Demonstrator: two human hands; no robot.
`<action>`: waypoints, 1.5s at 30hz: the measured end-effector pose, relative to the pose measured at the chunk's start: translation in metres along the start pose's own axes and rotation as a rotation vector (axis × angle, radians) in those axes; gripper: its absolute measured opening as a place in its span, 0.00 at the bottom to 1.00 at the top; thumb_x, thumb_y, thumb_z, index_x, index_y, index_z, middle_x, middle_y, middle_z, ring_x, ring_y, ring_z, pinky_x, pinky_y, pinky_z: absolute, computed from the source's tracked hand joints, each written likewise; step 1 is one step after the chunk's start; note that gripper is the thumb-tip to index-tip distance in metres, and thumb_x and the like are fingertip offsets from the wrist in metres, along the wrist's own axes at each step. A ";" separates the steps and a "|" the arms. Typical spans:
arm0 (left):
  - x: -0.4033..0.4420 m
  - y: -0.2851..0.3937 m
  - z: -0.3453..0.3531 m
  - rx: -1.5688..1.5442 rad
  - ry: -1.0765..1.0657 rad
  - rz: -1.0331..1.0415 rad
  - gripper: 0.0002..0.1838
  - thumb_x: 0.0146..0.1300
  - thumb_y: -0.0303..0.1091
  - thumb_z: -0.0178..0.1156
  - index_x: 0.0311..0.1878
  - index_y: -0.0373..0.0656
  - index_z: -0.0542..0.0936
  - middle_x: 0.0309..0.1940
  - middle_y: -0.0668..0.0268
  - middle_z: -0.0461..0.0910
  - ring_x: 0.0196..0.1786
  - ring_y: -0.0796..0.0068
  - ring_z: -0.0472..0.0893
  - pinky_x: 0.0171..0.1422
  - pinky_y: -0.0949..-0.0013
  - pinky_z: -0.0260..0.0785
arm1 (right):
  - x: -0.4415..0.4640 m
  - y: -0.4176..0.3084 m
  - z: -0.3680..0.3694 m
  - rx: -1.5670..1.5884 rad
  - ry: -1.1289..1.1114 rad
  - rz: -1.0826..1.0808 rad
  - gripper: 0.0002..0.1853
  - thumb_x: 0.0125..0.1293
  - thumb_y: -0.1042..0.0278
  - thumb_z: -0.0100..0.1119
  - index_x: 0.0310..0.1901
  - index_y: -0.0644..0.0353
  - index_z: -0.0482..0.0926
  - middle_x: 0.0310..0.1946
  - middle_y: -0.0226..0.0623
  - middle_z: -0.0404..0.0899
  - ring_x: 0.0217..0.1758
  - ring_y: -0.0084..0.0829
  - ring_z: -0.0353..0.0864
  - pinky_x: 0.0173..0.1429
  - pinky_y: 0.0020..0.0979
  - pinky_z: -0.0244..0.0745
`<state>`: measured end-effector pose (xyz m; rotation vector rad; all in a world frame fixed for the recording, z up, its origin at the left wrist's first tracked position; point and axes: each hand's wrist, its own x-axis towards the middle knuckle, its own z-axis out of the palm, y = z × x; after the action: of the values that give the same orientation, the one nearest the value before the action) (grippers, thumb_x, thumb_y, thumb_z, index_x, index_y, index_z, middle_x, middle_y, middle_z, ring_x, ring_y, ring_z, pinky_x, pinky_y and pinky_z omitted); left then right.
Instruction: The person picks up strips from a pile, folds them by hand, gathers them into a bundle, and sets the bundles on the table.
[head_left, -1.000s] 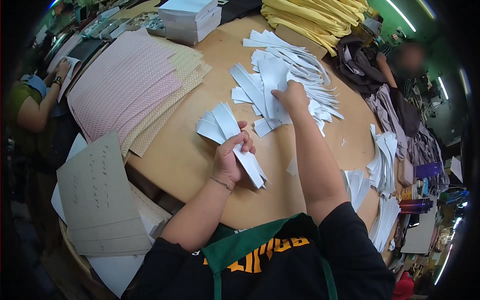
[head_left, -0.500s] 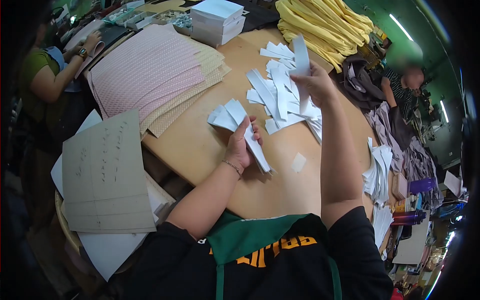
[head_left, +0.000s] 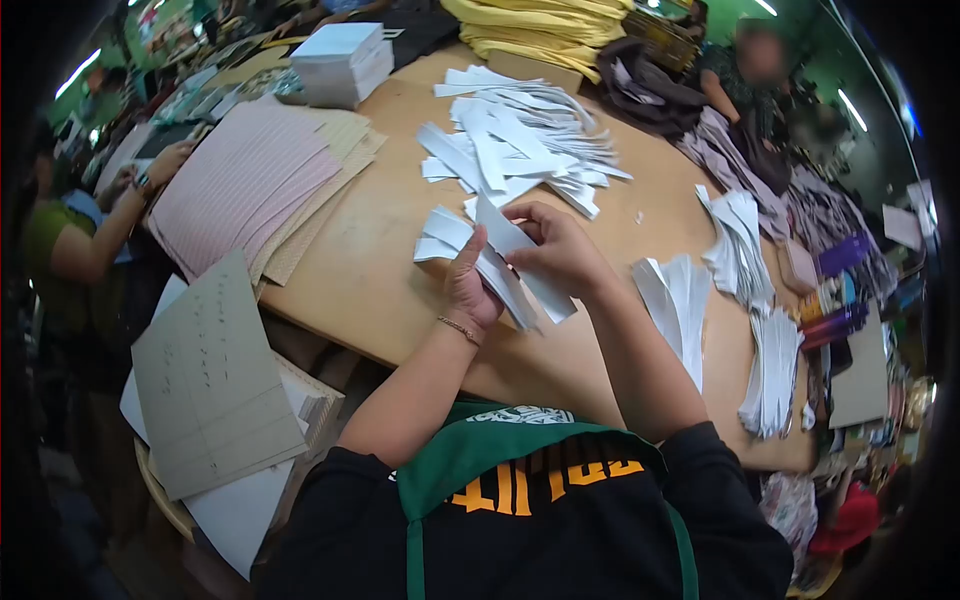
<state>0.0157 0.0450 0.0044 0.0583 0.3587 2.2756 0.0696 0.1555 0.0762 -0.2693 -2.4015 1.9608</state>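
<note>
Partly, your own fingers and the single strip (head_left: 497, 226) hide the bundle of strips (head_left: 440, 236), so you cannot count its layers, and the left hand's (head_left: 472, 295) fingertips are covered. Your left hand is closed around that bundle above the table (head_left: 330, 300), thumb on top, while your right hand (head_left: 558, 250) pinches the strip just beside it, contact between the two being hard to make out. Both long axes slant from far left to near right, the bundle's far end fanned.
</note>
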 end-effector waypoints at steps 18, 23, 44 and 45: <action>-0.026 -0.037 0.038 -0.027 -0.090 -0.064 0.09 0.62 0.37 0.45 0.30 0.43 0.69 0.57 0.56 0.63 0.58 0.63 0.64 0.62 0.61 0.53 | -0.091 0.013 0.014 -0.584 0.495 -0.478 0.18 0.52 0.63 0.57 0.44 0.62 0.72 0.43 0.46 0.69 0.48 0.43 0.66 0.51 0.37 0.63; -0.027 -0.075 0.068 0.411 -0.380 -0.029 0.10 0.61 0.37 0.48 0.36 0.40 0.71 0.60 0.56 0.58 0.58 0.64 0.63 0.56 0.64 0.57 | -0.150 0.021 -0.001 -0.044 0.464 -0.168 0.21 0.55 0.66 0.55 0.50 0.61 0.66 0.44 0.47 0.69 0.44 0.40 0.71 0.45 0.32 0.68; -0.132 0.019 0.173 0.245 -1.392 0.195 0.13 0.63 0.40 0.42 0.40 0.43 0.73 0.37 0.66 0.74 0.44 0.78 0.69 0.55 0.67 0.54 | -0.123 0.020 -0.053 -1.236 0.753 -0.068 0.17 0.49 0.59 0.60 0.38 0.60 0.74 0.38 0.42 0.70 0.40 0.41 0.68 0.43 0.38 0.65; -0.133 0.022 0.171 0.244 -1.397 0.203 0.13 0.63 0.40 0.42 0.40 0.43 0.73 0.37 0.66 0.74 0.44 0.78 0.70 0.55 0.67 0.54 | -0.098 0.021 -0.057 -1.191 0.688 -0.137 0.16 0.49 0.60 0.59 0.37 0.60 0.75 0.37 0.41 0.71 0.41 0.42 0.68 0.43 0.38 0.64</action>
<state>0.1156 -0.0267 0.1847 1.7263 -0.1429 1.8144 0.1763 0.1999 0.0755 -0.6158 -2.5654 0.0913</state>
